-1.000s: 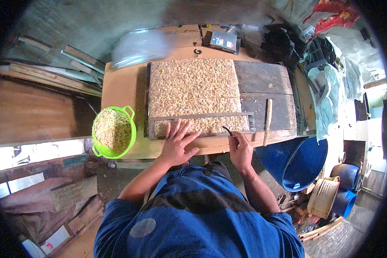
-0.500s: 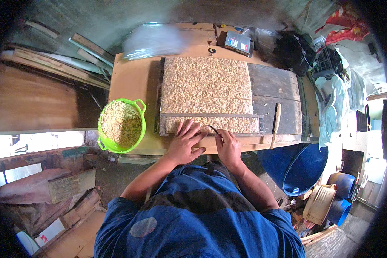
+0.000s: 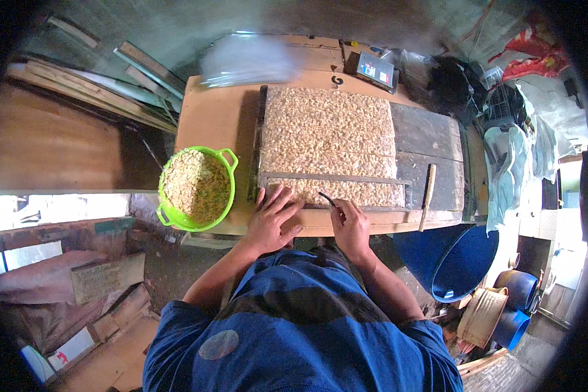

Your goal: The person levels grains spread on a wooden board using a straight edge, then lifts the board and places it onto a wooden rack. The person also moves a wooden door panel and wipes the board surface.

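A wide, flat slab of pale bean-like pieces [image 3: 326,130] lies on a dark wooden board. Across its near part sits a narrow rectangular wooden frame [image 3: 346,178], with more of the pieces inside. My left hand [image 3: 271,219] is spread, its fingers resting over the frame's near left corner. Between the fingers of my right hand [image 3: 351,228] is a thin, dark curved tool [image 3: 326,198], its tip over the strip of pieces inside the frame. Whether the tip touches them I cannot tell.
Left of the board stands a green colander [image 3: 232,196] holding similar pieces. A wooden stick [image 3: 428,196] lies at the board's right. Clear plastic sheets [image 3: 248,62] and a dark flat box [image 3: 375,70] are at the back. A large blue drum [image 3: 451,261] stands below the table's right edge.
The whole view has shifted, so the table appears farther right. Against the frame, my left hand has slid left to its corner. My right hand has moved slightly left with the curved tool.
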A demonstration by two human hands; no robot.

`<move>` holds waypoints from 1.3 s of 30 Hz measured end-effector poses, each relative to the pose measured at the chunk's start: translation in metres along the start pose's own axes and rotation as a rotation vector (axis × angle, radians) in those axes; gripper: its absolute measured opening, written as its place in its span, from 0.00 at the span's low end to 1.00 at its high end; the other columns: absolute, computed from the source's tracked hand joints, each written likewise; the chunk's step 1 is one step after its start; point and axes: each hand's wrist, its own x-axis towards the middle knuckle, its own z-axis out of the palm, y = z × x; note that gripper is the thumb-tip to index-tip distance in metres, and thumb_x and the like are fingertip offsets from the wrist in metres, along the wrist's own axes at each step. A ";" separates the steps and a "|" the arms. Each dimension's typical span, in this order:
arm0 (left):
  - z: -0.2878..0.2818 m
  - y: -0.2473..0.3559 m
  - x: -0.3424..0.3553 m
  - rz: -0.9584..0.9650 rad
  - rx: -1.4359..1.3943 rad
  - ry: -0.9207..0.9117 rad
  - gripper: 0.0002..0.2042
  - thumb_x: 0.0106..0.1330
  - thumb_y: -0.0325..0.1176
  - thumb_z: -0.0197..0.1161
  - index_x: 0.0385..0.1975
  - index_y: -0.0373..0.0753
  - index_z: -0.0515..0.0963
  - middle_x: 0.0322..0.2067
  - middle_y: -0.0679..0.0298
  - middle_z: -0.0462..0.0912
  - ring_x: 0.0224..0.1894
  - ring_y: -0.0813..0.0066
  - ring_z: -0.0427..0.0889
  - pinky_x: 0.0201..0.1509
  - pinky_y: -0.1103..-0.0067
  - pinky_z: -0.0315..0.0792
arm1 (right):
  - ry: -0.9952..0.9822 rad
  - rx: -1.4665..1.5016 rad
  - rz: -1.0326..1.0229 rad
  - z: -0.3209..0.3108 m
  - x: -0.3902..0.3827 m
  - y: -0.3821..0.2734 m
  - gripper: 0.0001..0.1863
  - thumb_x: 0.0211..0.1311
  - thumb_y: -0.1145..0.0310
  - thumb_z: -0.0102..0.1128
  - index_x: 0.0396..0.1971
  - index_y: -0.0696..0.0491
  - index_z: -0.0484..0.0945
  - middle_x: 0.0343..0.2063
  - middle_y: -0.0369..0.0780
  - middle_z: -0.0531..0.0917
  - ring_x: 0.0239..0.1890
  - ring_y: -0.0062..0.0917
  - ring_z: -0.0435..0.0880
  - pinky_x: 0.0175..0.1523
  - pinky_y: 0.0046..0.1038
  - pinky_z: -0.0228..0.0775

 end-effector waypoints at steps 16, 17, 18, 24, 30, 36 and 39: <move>0.001 -0.004 -0.006 0.001 -0.074 -0.007 0.29 0.69 0.55 0.60 0.66 0.46 0.75 0.73 0.50 0.62 0.79 0.49 0.52 0.79 0.48 0.38 | -0.059 -0.051 -0.078 0.023 0.003 -0.023 0.07 0.66 0.68 0.64 0.41 0.53 0.82 0.31 0.45 0.85 0.34 0.42 0.86 0.36 0.40 0.78; 0.001 -0.004 -0.007 0.011 -0.077 0.001 0.29 0.69 0.55 0.60 0.66 0.46 0.75 0.73 0.50 0.62 0.79 0.49 0.52 0.79 0.48 0.38 | -0.058 -0.062 -0.091 0.027 0.003 -0.024 0.07 0.66 0.68 0.63 0.41 0.53 0.82 0.31 0.45 0.85 0.33 0.42 0.86 0.36 0.40 0.78; 0.001 -0.005 -0.007 0.004 -0.072 -0.019 0.30 0.69 0.55 0.59 0.66 0.46 0.74 0.73 0.50 0.62 0.79 0.49 0.51 0.79 0.48 0.38 | -0.053 -0.076 -0.103 0.029 0.004 -0.024 0.07 0.67 0.68 0.63 0.41 0.53 0.82 0.31 0.45 0.85 0.33 0.42 0.86 0.35 0.40 0.78; 0.000 -0.008 -0.008 0.025 -0.056 -0.034 0.31 0.69 0.55 0.59 0.68 0.46 0.73 0.74 0.50 0.61 0.79 0.50 0.49 0.79 0.48 0.37 | -0.093 -0.149 -0.166 0.031 0.003 -0.027 0.07 0.67 0.68 0.63 0.41 0.52 0.83 0.31 0.45 0.84 0.32 0.42 0.85 0.36 0.39 0.78; -0.004 -0.016 -0.019 -0.032 -0.096 0.034 0.30 0.68 0.53 0.61 0.67 0.45 0.74 0.74 0.49 0.60 0.79 0.48 0.50 0.79 0.47 0.38 | -0.048 -0.041 -0.072 0.019 -0.001 -0.031 0.07 0.64 0.71 0.65 0.41 0.54 0.83 0.32 0.45 0.85 0.33 0.41 0.85 0.38 0.39 0.77; -0.008 -0.028 -0.031 -0.045 -0.090 0.049 0.30 0.67 0.52 0.63 0.67 0.43 0.74 0.73 0.49 0.61 0.79 0.49 0.51 0.78 0.47 0.40 | -0.078 0.001 -0.048 0.028 0.007 -0.037 0.07 0.64 0.72 0.66 0.40 0.55 0.83 0.32 0.45 0.86 0.33 0.42 0.85 0.38 0.40 0.78; -0.007 -0.031 -0.032 -0.047 -0.150 0.057 0.30 0.68 0.52 0.62 0.67 0.43 0.73 0.73 0.48 0.61 0.79 0.49 0.51 0.78 0.47 0.40 | -0.092 0.016 -0.063 0.041 0.011 -0.042 0.07 0.65 0.69 0.65 0.40 0.53 0.83 0.31 0.45 0.85 0.32 0.42 0.86 0.37 0.41 0.78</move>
